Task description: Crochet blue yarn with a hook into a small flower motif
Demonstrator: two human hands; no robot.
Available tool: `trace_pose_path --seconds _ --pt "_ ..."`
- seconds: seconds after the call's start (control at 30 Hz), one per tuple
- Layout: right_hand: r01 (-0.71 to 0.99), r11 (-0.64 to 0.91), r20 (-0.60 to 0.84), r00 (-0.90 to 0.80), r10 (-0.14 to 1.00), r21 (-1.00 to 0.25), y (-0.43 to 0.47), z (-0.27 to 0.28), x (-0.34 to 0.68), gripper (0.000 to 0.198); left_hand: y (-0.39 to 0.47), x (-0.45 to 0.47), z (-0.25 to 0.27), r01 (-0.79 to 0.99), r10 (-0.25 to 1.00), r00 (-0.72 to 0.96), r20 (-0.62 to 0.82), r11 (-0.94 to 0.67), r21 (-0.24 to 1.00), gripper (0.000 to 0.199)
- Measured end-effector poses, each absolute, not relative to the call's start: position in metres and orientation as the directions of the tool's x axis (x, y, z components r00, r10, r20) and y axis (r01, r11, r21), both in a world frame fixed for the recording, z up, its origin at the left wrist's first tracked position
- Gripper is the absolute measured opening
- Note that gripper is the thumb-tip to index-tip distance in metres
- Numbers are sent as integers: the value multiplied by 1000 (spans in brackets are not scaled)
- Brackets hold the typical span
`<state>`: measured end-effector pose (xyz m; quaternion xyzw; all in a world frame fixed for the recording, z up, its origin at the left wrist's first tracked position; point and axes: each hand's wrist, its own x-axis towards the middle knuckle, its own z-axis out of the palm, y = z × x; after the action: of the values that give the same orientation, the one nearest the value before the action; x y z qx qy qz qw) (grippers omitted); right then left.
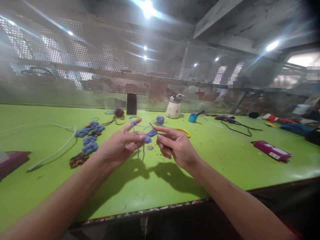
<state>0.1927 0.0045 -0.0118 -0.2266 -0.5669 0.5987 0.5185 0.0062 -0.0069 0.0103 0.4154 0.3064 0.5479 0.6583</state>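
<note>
Between both hands, above the green table, is a small piece of purple-blue crochet point(148, 139). My left hand point(127, 138) pinches it between thumb and fingers, with the index finger stretched out and yarn looped over it. Two loose yarn strands hang below. My right hand point(176, 143) grips a thin crochet hook point(150, 124) whose tip rises beside the piece; much of the hook is hidden by the fingers. A ball of purple-blue yarn point(160, 119) lies just behind the hands. Left of my left hand lie several finished crochet flowers point(90, 140) in blue and dark multicolour.
On the green table point(120, 196) stand a white jar point(173, 108), a dark upright phone-like slab point(131, 104) and a blue pot point(192, 118). A multicoloured yarn ball point(119, 112), white cable point(52, 163), yellow ring point(186, 132) and magenta power strip point(272, 151) lie around. Perforated panels rise behind.
</note>
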Motion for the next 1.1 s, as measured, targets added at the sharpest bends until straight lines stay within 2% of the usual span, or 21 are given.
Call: trace_pose_path --seconds 0.13,0.4,0.83,1.1 --pt "-368 152 290 -356 888 -917 4 -12 192 28 -5 6 9 -478 977 200 80 26 878 75" --pt "-335 202 328 -380 865 -920 5 -12 196 26 -7 6 12 -453 980 156 124 -40 891 77" --pt "-177 459 487 -436 757 -871 9 -6 209 29 -8 1 19 -359 970 146 195 -132 924 79" --pt "-117 441 445 -435 782 -890 10 -4 213 30 -12 1 20 -338 950 201 240 -163 927 81"
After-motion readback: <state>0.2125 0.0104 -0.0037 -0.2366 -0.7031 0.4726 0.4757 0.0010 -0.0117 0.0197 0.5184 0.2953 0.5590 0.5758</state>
